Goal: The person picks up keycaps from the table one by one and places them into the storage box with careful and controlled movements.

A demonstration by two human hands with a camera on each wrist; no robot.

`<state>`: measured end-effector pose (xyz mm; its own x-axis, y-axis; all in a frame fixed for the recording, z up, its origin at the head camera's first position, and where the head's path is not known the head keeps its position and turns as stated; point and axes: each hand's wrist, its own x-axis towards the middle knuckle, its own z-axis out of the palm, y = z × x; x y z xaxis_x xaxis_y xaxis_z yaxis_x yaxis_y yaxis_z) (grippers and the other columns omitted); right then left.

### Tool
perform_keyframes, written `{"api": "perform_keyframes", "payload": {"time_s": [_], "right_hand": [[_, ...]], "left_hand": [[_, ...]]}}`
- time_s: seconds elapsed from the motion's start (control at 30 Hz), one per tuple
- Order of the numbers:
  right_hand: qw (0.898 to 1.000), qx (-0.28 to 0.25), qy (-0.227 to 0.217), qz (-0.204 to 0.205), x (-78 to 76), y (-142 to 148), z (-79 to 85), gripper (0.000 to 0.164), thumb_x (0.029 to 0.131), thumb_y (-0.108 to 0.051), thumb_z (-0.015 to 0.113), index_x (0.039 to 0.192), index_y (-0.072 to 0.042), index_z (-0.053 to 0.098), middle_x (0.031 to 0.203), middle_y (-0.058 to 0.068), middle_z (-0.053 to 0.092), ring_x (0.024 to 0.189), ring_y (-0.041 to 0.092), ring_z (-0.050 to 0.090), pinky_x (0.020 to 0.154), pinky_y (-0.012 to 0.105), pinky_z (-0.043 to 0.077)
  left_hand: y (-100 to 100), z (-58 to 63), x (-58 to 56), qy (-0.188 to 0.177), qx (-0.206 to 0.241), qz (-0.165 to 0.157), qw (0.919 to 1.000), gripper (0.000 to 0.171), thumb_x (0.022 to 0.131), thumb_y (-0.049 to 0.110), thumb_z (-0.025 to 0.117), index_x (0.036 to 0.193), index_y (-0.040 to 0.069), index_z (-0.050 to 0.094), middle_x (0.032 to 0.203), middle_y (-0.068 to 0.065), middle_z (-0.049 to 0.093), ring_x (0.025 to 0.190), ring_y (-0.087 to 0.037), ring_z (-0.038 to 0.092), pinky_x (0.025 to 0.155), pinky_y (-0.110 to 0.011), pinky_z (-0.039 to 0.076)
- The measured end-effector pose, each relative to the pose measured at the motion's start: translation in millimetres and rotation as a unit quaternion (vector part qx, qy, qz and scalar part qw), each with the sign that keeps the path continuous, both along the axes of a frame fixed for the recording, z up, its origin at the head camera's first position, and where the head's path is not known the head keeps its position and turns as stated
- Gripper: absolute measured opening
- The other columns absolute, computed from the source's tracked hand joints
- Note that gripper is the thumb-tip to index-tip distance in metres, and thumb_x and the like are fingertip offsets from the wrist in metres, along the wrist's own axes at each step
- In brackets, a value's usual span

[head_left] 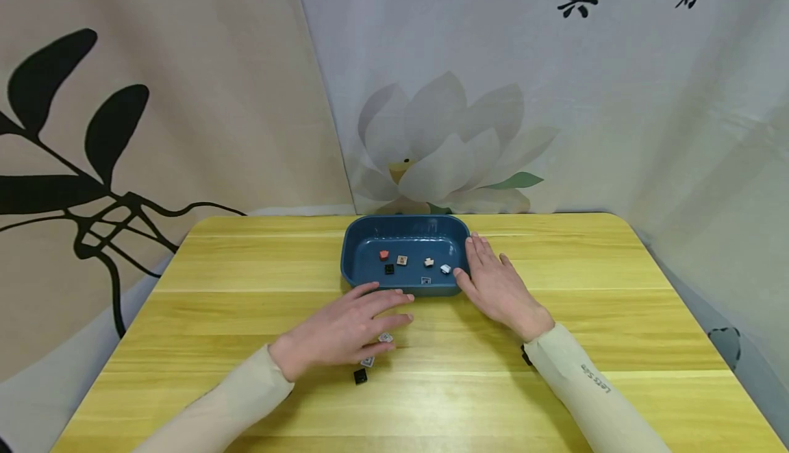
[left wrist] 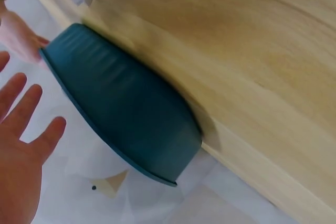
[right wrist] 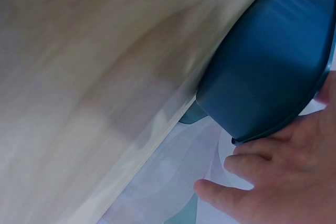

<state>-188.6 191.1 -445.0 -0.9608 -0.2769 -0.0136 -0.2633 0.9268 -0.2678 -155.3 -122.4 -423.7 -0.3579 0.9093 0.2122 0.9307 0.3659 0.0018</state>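
Observation:
A dark blue rectangular tray (head_left: 403, 223) stands at the far side of the wooden table, holding several small pieces, among them a red one (head_left: 384, 255), a black one (head_left: 389, 269) and a white one (head_left: 446, 269). My right hand (head_left: 499, 295) rests at the tray's right end, its thumb over the rim and its fingers fairly straight. In front of the tray, my left hand (head_left: 351, 326) hovers palm down with spread, loose fingers. Partly below those fingers lie two whitish pieces (head_left: 385, 337), and a small black piece (head_left: 360, 376) sits nearer the front. What the pieces are, I cannot tell.
The table (head_left: 616, 316) spreads to both sides of the tray. Behind its far edge hangs a pale curtain (head_left: 493, 62) printed with a flower and dark leaves. A small black object (head_left: 526, 355) shows beside the right sleeve.

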Motion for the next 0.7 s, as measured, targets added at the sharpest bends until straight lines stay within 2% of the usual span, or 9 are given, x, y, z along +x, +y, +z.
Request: {"api": "perform_keyframes", "payload": {"time_s": [0.13,0.47,0.7], "right_hand": [[1.0,-0.002,0.003,-0.003,-0.4,-0.3,-0.5,0.075,0.111,-0.047,0.035,0.161,0.006,0.02,0.171,0.02,0.012,0.158,0.037,0.012,0.121,0.065,0.021],[1.0,-0.005,0.002,-0.006,-0.9,-0.9,-0.7,0.075,0.111,-0.047,0.035,0.162,0.005,0.02,0.171,0.02,0.012,0.158,0.036,0.011,0.121,0.065,0.02],[1.0,-0.003,0.001,-0.008,-0.6,-1.5,0.2,0.075,0.111,-0.047,0.035,0.162,0.005,0.02,0.171,0.02,0.012,0.158,0.036,0.011,0.121,0.065,0.02]], "left_hand": [[2.7,-3.1,2.2,-0.012,-0.013,-0.012,0.9998,0.046,0.097,0.039,0.074,0.138,0.02,0.066,0.152,-0.004,0.054,0.14,-0.02,0.05,0.115,-0.047,0.042],[7.1,-8.6,2.9,-0.021,-0.05,-0.013,0.9984,0.043,0.097,0.036,0.075,0.137,0.023,0.067,0.146,-0.001,0.06,0.13,-0.016,0.059,0.111,-0.038,0.046],[9.3,-11.1,1.9,-0.028,-0.081,-0.008,0.9963,0.041,0.099,0.031,0.073,0.139,0.025,0.067,0.147,0.0,0.06,0.129,-0.016,0.06,0.106,-0.038,0.05]]}}
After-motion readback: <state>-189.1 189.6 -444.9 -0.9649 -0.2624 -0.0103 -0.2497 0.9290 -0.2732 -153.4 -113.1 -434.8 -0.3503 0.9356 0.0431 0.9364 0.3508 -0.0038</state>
